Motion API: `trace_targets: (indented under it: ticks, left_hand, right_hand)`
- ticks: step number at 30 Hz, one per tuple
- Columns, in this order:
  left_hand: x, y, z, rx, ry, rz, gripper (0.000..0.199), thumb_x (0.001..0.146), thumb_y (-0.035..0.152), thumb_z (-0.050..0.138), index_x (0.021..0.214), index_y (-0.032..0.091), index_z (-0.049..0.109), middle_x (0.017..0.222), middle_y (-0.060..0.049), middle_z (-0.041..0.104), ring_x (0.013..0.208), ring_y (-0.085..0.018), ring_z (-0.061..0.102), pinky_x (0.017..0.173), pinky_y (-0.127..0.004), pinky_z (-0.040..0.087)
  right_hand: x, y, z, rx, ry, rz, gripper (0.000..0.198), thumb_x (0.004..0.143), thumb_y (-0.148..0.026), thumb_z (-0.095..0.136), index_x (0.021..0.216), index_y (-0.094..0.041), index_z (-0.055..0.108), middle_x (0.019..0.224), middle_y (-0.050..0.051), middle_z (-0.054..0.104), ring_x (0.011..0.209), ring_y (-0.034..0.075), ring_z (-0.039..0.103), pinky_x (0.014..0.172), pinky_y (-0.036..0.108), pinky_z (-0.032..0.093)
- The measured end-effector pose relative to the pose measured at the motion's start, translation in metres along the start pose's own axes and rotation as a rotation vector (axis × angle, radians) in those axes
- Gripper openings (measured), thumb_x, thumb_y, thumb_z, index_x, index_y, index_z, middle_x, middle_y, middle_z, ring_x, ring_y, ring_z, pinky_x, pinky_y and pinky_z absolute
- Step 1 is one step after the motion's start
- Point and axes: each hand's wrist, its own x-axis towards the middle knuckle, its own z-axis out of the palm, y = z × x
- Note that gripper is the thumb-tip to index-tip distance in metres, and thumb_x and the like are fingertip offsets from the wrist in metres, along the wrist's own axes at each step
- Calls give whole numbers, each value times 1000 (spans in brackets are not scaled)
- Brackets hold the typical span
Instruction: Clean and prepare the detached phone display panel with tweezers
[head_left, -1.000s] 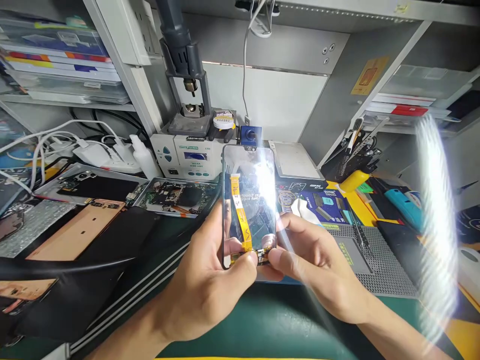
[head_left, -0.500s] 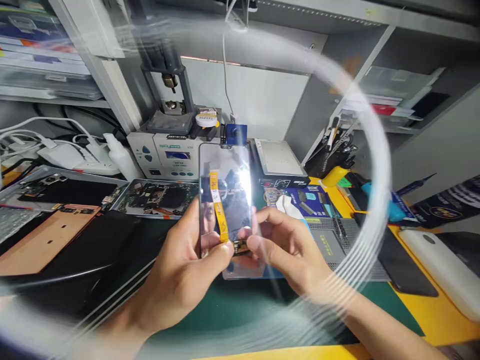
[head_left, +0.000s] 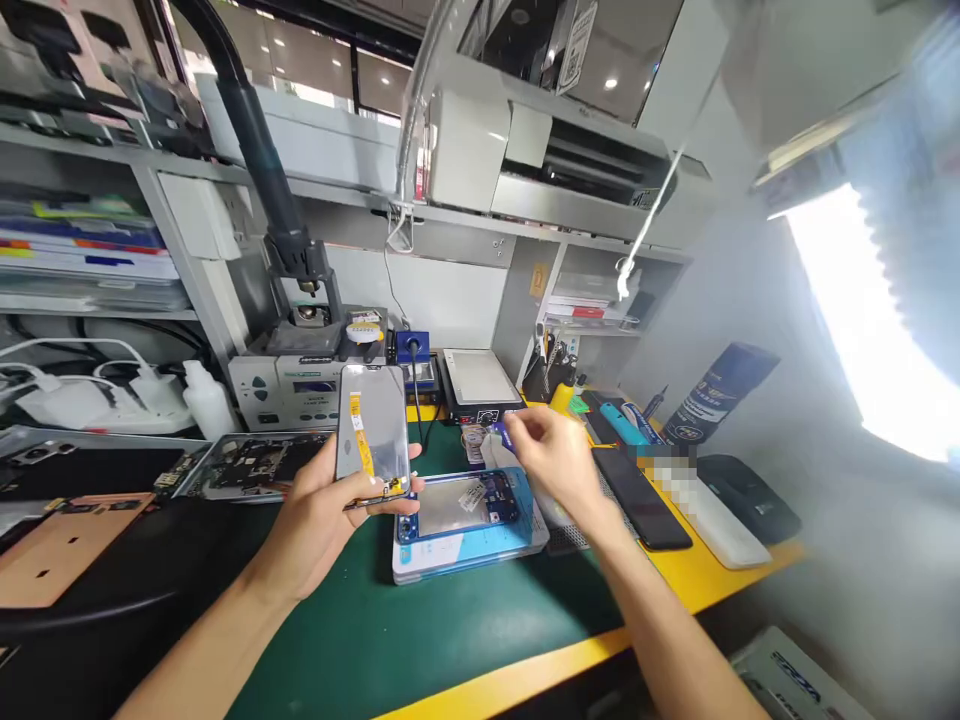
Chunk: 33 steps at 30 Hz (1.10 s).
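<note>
My left hand [head_left: 311, 510] holds a phone display [head_left: 375, 420] upright, its thumb at the lower edge and its fingers behind. An orange flex cable or tape strip [head_left: 360, 432] runs down the display's face, with a small connector part near the bottom. My right hand [head_left: 551, 450] is raised to the right, apart from the display, thumb and fingers pinched together; I cannot make out anything between them. Below and between the hands, a blue phone frame [head_left: 456, 507] with a white label inside lies on a pale blue-and-white box [head_left: 472, 562].
A flat heating plate [head_left: 480, 372], a control unit [head_left: 289, 390] and a soldering stand [head_left: 413, 345] stand behind. Opened device parts [head_left: 259, 465] lie left on the green mat [head_left: 420, 640]. A black phone [head_left: 641, 497] and white device [head_left: 709, 515] lie right; a bright lamp glares there.
My right hand has left the display's lower edge and moved right. The view has tilted up and back, showing the blue frame. The blurred translucent loop across the view is gone.
</note>
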Motion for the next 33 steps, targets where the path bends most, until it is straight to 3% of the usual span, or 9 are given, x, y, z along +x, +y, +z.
trace_targets:
  ticks: [3, 5, 9, 13, 19, 23, 24, 28, 33]
  left_hand:
    - [3, 7, 9, -53, -48, -4, 51, 78, 11, 66, 127, 20, 58, 114, -12, 76, 90, -31, 76, 71, -40, 64]
    - [7, 13, 21, -64, -91, 10, 46, 76, 8, 65, 121, 18, 61, 109, -12, 76, 87, -30, 76, 71, -41, 64]
    - [22, 28, 52, -128, -173, 67, 40, 73, 6, 62, 111, 18, 65, 103, -11, 76, 86, -29, 75, 75, -45, 63]
    - [42, 43, 76, -203, -218, 73, 38, 66, 2, 61, 100, 16, 64, 92, -10, 75, 89, -28, 74, 84, -49, 61]
    - [66, 65, 100, -269, -268, 105, 28, 65, 2, 59, 89, 15, 65, 87, -10, 74, 86, -28, 73, 84, -50, 59]
    - [76, 78, 105, -277, -233, 106, 18, 64, 2, 58, 76, 15, 61, 90, -13, 74, 81, -26, 73, 82, -44, 59]
    - [78, 81, 106, -274, -220, 102, 17, 64, 2, 58, 76, 15, 60, 90, -13, 75, 79, -25, 73, 80, -43, 59]
    - [82, 93, 104, -248, -166, 95, 22, 63, 3, 58, 81, 14, 64, 88, -10, 74, 76, -24, 73, 73, -40, 59]
    - [79, 104, 99, -239, -108, 122, 17, 63, 6, 57, 74, 15, 66, 74, -4, 71, 66, -19, 66, 64, -34, 57]
  right_hand:
    - [9, 34, -40, -115, -69, 212, 28, 97, -32, 66, 121, -17, 64, 123, 9, 66, 105, 24, 67, 88, 43, 57]
    - [12, 55, -52, -153, -144, 332, 30, 97, -30, 67, 124, -16, 63, 125, 10, 65, 106, 25, 67, 88, 44, 58]
    - [11, 77, -47, -91, -248, 477, 29, 97, -30, 67, 122, -16, 64, 124, 10, 66, 104, 24, 68, 87, 42, 59]
    - [7, 73, -50, 147, -252, 511, 26, 97, -30, 66, 117, -15, 65, 115, 8, 68, 94, 22, 70, 78, 37, 60]
    - [10, 29, -79, 797, -198, 284, 17, 99, -29, 64, 103, -13, 66, 92, 2, 70, 71, 13, 68, 65, 29, 59]
    - [19, -21, -82, 1182, -209, 133, 22, 85, -20, 79, 104, -15, 68, 98, 4, 75, 80, 15, 75, 83, 31, 61]
    - [21, -34, -81, 1244, -232, 109, 25, 84, -21, 80, 107, -15, 69, 102, 6, 76, 86, 17, 76, 87, 32, 61]
    - [24, -76, -74, 1378, -299, 54, 23, 84, -27, 80, 101, -15, 73, 100, 7, 76, 84, 17, 77, 75, 26, 64]
    - [35, -108, -69, 1427, -253, -8, 20, 86, -29, 79, 90, -15, 65, 96, 7, 75, 76, 20, 78, 63, 27, 65]
